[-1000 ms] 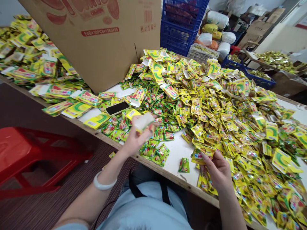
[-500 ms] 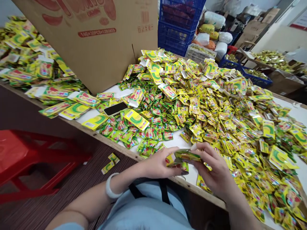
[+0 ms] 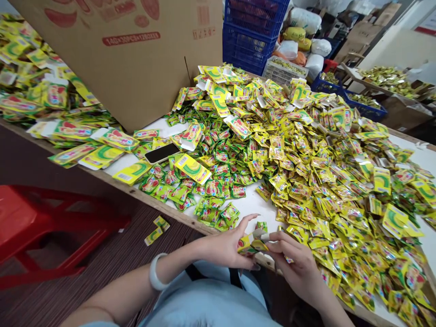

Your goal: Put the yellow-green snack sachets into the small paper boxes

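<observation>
My left hand [image 3: 223, 249] grips a small yellow carton [image 3: 244, 244] near the table's front edge, thumb below and index finger raised away from it. The carton's open end, with pale flaps, faces right. At that end the fingers of my right hand [image 3: 294, 258] are closed on small packets [image 3: 259, 245], partly hidden by the fingers and flaps. How far the packets are inside the carton I cannot tell. Just beyond the hands lie loose green packets [image 3: 213, 188] with a red fruit print and a large heap of yellow packets [image 3: 306, 168].
Flat yellow cartons [image 3: 193, 169] and a phone [image 3: 161, 153] lie left of the heap. A big cardboard box [image 3: 146, 77] stands behind them. Blue crates [image 3: 250, 45] are stacked at the back. A red stool [image 3: 20, 227] stands left, near cartons on the floor [image 3: 156, 230].
Both hands have moved slightly down towards my body with the carton. My left index finger has lifted off it. The packets between the hands now show less.
</observation>
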`<move>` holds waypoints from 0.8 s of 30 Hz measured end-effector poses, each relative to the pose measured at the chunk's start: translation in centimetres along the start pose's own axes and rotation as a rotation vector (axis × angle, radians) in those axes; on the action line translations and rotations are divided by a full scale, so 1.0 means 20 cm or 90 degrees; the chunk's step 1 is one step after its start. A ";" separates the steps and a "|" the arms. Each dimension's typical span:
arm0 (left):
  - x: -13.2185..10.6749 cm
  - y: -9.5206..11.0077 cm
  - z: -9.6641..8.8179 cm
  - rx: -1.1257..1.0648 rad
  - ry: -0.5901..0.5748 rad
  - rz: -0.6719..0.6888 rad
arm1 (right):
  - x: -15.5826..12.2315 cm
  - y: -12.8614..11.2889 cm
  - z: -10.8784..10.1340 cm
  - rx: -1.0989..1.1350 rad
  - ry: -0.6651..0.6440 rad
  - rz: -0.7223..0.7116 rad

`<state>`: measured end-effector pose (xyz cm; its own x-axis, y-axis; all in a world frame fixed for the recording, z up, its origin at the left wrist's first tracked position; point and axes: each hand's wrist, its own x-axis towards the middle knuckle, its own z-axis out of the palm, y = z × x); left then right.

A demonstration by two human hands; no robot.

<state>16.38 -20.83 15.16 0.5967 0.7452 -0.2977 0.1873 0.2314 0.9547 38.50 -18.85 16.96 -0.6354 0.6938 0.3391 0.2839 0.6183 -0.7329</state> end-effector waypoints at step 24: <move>0.09 -0.07 0.03 0.104 0.084 0.132 | 0.03 -0.09 -0.15 -0.104 0.127 -0.009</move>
<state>17.65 -20.10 13.37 0.5306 0.8436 -0.0830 0.2008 -0.0300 0.9792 39.87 -18.45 20.29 -0.4911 0.7332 0.4704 0.3981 0.6692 -0.6274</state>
